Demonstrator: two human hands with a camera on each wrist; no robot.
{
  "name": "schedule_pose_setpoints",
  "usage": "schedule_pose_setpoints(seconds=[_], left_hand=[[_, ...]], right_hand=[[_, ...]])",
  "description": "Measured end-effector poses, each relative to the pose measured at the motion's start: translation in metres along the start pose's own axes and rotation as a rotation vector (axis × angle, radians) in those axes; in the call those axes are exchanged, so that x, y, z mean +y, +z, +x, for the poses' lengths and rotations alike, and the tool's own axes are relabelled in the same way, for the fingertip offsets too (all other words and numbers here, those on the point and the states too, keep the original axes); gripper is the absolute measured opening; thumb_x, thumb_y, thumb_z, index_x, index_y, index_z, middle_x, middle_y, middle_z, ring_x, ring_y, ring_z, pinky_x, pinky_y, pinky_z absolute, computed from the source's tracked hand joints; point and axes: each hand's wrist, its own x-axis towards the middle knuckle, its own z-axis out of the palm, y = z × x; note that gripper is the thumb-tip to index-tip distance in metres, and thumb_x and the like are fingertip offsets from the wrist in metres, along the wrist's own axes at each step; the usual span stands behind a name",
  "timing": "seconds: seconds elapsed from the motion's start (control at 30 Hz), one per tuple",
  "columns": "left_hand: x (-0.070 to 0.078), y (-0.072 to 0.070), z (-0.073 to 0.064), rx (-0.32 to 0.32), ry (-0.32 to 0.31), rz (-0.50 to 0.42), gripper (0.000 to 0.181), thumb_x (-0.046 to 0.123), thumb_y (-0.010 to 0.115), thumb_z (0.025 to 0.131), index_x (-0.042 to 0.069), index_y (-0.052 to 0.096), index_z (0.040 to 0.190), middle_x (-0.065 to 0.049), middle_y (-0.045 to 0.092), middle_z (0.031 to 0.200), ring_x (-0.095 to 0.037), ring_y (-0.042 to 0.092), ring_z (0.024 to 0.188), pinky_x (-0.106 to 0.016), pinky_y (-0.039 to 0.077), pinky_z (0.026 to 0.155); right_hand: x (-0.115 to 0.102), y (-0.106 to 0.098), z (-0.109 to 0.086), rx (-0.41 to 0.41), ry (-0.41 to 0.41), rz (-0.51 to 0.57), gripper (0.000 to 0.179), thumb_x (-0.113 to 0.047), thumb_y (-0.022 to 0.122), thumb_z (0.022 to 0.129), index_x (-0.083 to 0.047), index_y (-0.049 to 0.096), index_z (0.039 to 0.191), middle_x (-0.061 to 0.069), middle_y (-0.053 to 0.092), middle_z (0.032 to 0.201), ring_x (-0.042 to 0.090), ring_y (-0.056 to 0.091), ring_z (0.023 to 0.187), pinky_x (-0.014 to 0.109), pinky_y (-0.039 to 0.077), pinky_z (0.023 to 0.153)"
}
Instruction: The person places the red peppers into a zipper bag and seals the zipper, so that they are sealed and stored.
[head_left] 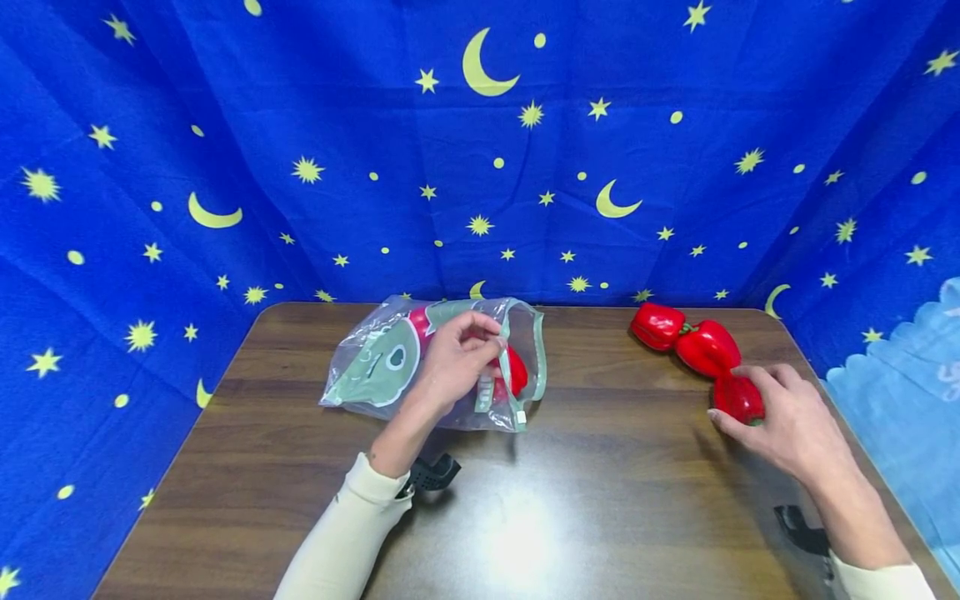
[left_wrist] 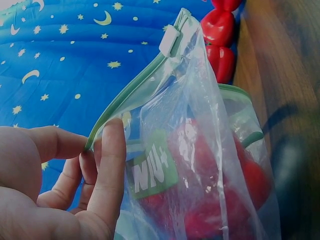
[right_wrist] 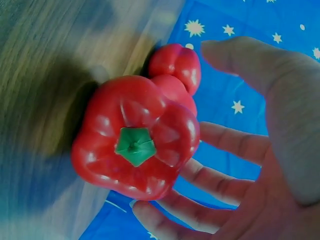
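My left hand [head_left: 457, 358] pinches the green-edged rim of a clear zip bag [head_left: 371, 367] between thumb and fingers. The bag lies on its side with its mouth facing right, and a white slider [left_wrist: 170, 41] sits at one end of the zip. Red peppers [left_wrist: 205, 150] show through the plastic. At the right, three red bell peppers stand in a row: a far one [head_left: 657, 326], a middle one [head_left: 708, 348] and a near one [head_left: 738, 402]. Around the near pepper, my right hand [head_left: 802, 429] has its fingers spread along one side, the thumb apart from it in the right wrist view.
Everything rests on a brown wooden table [head_left: 600, 450]. Blue cloth [head_left: 420, 167] with yellow moons and stars hangs behind and to the left. A light blue cloth [head_left: 900, 417] borders the right edge.
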Motion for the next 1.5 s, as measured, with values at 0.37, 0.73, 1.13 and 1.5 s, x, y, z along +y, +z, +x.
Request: schedule_pose_setpoints(seconds=[0.37, 0.73, 1.13, 1.5], left_hand=[[0.0, -0.001, 0.001, -0.007, 0.0, 0.016, 0.017, -0.005, 0.068, 0.095, -0.003, 0.066, 0.112, -0.012, 0.064, 0.098, -0.015, 0.068, 0.078, -0.032, 0.065, 0.065], [0.0, -0.001, 0.0, -0.005, 0.001, 0.019, 0.017, -0.006, 0.068, 0.095, -0.003, 0.066, 0.111, -0.012, 0.064, 0.097, -0.015, 0.068, 0.076, -0.033, 0.065, 0.065], [-0.001, -0.001, 0.001, -0.007, -0.004, 0.025, 0.017, -0.006, 0.068, 0.095, -0.002, 0.066, 0.111, -0.012, 0.064, 0.098, -0.016, 0.068, 0.077, -0.032, 0.065, 0.064], [-0.002, 0.0, 0.001, -0.003, -0.007, 0.032, 0.016, -0.005, 0.069, 0.096, -0.001, 0.066, 0.11, -0.012, 0.064, 0.098, -0.016, 0.068, 0.078, -0.033, 0.065, 0.064]], right_hand=[[0.01, 0.009, 0.0, 0.005, -0.005, 0.017, 0.066, -0.023, 0.094, 0.074, 0.007, 0.062, 0.123, 0.032, 0.054, 0.12, 0.056, 0.057, 0.1, 0.071, 0.051, 0.082], [0.008, 0.009, 0.004, -0.084, 0.106, 0.017, 0.069, -0.02, 0.093, 0.077, 0.008, 0.057, 0.129, 0.034, 0.049, 0.125, 0.056, 0.055, 0.106, 0.073, 0.05, 0.086], [0.003, 0.001, 0.002, -0.055, 0.066, 0.029, 0.072, -0.019, 0.092, 0.074, 0.009, 0.057, 0.13, 0.033, 0.053, 0.123, 0.054, 0.057, 0.104, 0.07, 0.05, 0.083], [-0.024, -0.014, -0.003, -0.042, -0.014, 0.05, 0.067, -0.019, 0.094, 0.072, 0.004, 0.063, 0.127, 0.029, 0.053, 0.128, 0.051, 0.057, 0.107, 0.069, 0.052, 0.082]])
